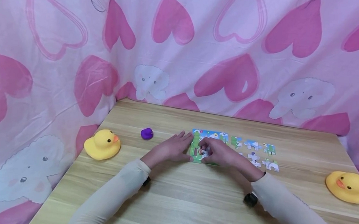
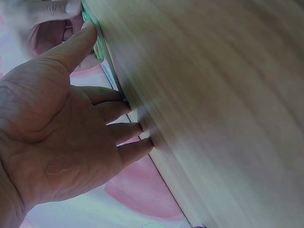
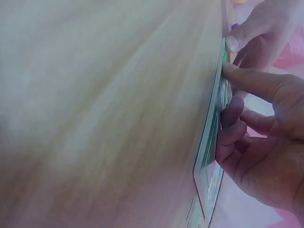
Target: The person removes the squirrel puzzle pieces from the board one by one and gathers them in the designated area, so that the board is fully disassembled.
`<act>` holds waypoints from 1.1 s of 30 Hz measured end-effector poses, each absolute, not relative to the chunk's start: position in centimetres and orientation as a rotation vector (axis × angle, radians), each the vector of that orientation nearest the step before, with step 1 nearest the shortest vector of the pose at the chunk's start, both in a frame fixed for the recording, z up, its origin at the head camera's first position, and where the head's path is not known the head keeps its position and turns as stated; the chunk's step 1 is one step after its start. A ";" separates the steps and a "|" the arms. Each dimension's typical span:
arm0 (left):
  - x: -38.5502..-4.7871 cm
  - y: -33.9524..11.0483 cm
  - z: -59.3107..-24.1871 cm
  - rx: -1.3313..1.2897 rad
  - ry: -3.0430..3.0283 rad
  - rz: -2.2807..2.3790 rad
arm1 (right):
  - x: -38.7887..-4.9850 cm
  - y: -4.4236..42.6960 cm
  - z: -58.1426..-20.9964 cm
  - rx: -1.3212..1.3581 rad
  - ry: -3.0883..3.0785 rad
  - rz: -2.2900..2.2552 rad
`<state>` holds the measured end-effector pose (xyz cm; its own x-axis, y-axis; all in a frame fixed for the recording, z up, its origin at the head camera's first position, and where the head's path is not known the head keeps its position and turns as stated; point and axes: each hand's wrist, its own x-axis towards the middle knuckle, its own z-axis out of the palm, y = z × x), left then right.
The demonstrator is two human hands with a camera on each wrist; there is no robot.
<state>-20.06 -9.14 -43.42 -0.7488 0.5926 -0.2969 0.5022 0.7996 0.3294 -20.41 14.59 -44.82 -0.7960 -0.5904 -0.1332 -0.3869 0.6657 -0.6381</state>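
Note:
A jigsaw puzzle board (image 1: 197, 137) with a bright green and blue picture lies flat on the table. My left hand (image 1: 176, 147) rests at its left side, fingers spread and fairly straight; in the left wrist view the left palm (image 2: 61, 128) shows, with fingertips down at the table and the thumb at the board's edge. My right hand (image 1: 222, 153) is over the board, fingers curled and thumb near its front edge, pinching a puzzle piece against it; the fingers largely hide this piece. In the right wrist view, the right hand's fingers (image 3: 232, 128) bend down to the board.
Several loose puzzle pieces (image 1: 253, 159) lie to the right of the board. A small purple duck (image 1: 147, 133) and a yellow duck (image 1: 102, 144) sit to the left. Another yellow duck (image 1: 347, 187) stands near the right edge. A pink heart-patterned curtain (image 1: 184, 56) hangs behind the table (image 1: 185, 204).

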 end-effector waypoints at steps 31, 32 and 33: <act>-20.1 -9.1 -43.2 0.811 2.599 0.304 | -14.0 24.8 -44.0 -0.678 2.813 -0.825; -20.1 -9.1 -43.2 0.810 2.596 0.309 | -13.6 25.3 -44.1 -0.684 2.824 -0.810; -20.0 -9.1 -43.2 0.810 2.593 0.309 | -13.2 25.7 -44.2 -0.679 2.837 -0.790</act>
<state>-20.02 -9.06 -43.24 -0.7498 0.5838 -0.3113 0.4945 0.8071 0.3226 -13.25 25.74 -44.17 -0.8924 -0.4512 0.0053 -0.3890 0.7634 -0.5157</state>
